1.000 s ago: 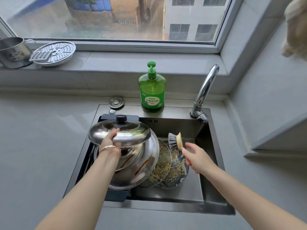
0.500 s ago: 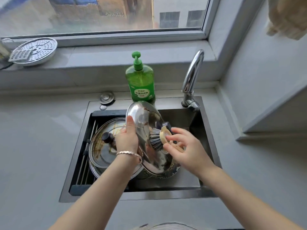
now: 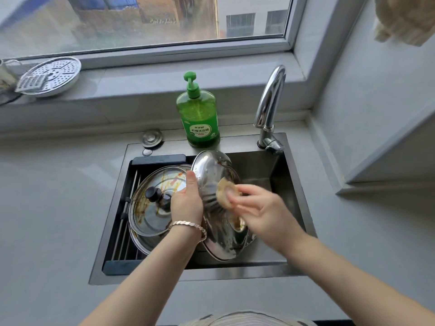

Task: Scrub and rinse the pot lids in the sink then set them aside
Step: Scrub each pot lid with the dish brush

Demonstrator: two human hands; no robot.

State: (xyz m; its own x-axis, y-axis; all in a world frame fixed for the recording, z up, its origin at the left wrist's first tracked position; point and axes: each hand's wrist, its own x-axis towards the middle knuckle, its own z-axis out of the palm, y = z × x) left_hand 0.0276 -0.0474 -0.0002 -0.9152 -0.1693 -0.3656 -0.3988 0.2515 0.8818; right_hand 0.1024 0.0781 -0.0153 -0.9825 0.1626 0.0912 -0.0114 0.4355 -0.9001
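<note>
Steel lid [image 3: 211, 168] stands on edge mid-basin in sink [image 3: 259, 165], concave inner side facing right. It's shiny and wet-specked, w/ brown residue near top rim and lower edge. L hand [image 3: 187, 203] grips its left rim, fingers [image 3: 190, 182] curled over the edge. R hand [image 3: 261, 208] is motion-blurred; its fingers pinch a brush [image 3: 222, 192] w/ pale wooden head, bristles on the lid's inner face. Just left lies a 2nd lid [image 3: 150, 215], black knob up, w/ orange-brown streaks. On the sink's back ledge stands a green soap bottle [image 3: 200, 109] w/ pump top. Label reads 柠檬洗洁精; smaller print unreadable.
</note>
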